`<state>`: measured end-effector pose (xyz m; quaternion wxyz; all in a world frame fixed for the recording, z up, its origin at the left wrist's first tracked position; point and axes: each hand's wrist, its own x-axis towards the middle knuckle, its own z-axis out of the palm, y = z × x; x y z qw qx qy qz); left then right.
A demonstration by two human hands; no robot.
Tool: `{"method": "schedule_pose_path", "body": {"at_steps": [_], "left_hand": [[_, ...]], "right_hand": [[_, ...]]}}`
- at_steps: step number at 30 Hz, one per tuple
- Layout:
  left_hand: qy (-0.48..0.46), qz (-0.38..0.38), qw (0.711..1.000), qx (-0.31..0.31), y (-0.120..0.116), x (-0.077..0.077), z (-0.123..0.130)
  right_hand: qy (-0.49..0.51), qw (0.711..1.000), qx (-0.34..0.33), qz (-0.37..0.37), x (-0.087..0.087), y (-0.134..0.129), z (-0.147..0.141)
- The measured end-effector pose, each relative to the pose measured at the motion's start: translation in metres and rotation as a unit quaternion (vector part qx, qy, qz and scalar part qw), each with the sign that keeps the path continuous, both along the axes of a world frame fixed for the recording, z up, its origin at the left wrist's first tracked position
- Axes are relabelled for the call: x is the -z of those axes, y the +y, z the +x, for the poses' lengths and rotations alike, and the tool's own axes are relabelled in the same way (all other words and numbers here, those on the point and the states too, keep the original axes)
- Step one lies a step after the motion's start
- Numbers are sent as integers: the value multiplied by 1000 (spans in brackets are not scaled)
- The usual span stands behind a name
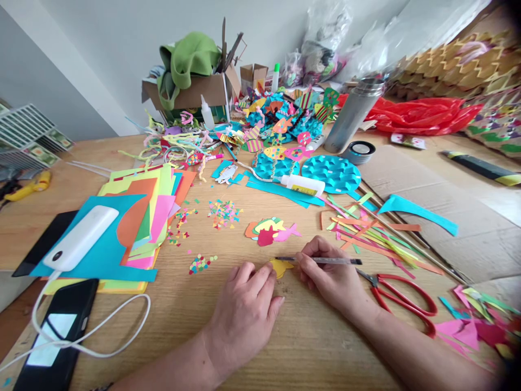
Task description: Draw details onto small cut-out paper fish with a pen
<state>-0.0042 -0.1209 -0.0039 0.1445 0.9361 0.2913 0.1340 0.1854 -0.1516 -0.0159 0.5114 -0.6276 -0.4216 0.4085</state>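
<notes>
Yellow paper fish cutout [281, 267]: small, flat, tail toward right, opposite end partly hidden; lies just on near side of layered paper fish pile [266, 237], slightly right of it. Slim grey pen-like tool [337, 261]: straight, dark at right end, held nearly level sideways, part of shaft covered; also on near side of pile, reaching well right of it. Narrow tip at cutout's far edge; contact cannot be told.

The fish cutout [280, 268] is yellow; the pen [336, 260], grey with dark ends; the scissor handles [401, 278], red.
</notes>
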Motion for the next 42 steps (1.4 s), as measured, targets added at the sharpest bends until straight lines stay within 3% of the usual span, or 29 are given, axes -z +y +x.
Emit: {"method": "schedule_pose_path", "body": {"at_steps": [11,23,42], "left_hand": [[-2,0,1000,3,0,0,0],[-2,-1,1000,4,1,-1,0],[-2,3,1000,0,0,-1,0]], "right_hand": [[-85,996,2,28,0,-1,2],[-67,997,-17,25,0,-1,2],[-49,999,16,17,0,-1,2]]}}
